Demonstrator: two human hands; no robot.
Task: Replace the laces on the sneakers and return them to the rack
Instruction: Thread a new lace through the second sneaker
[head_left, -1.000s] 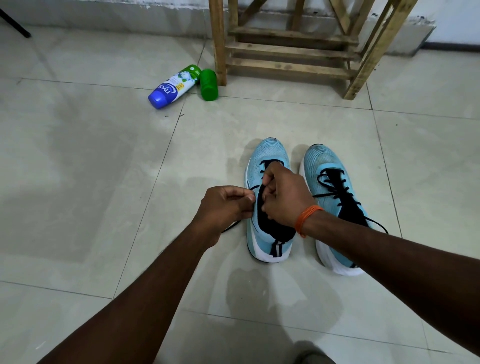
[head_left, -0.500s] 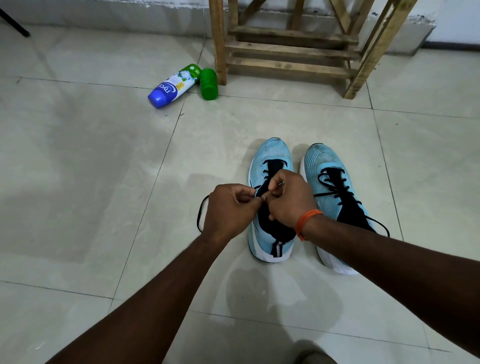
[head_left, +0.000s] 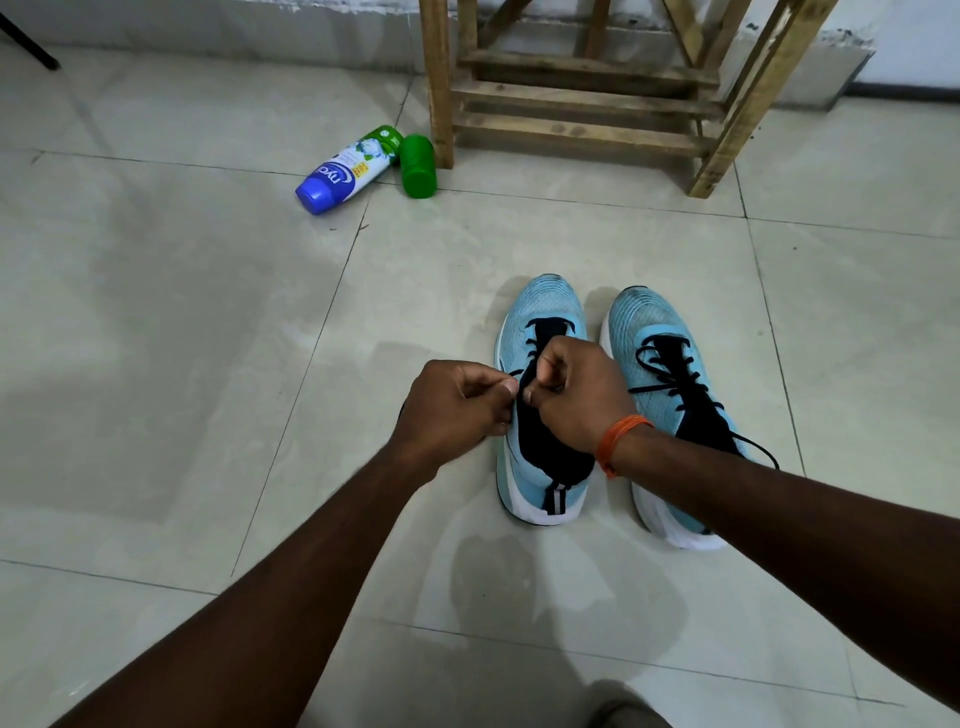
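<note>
Dim, soft shadows; wide-angle edge distortion

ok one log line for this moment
left sneaker: being laced | left hand: pinches lace | right hand: pinches lace | right sneaker: laced

Sneakers (head_left: 597, 415) before rack (head_left: 597, 93)

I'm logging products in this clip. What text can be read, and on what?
"nyci": white letters on the blue band of the bottle lying on the floor.
Yellow patch on that bottle: too blurred to read.
Sneakers, green cap: no readable text.
</note>
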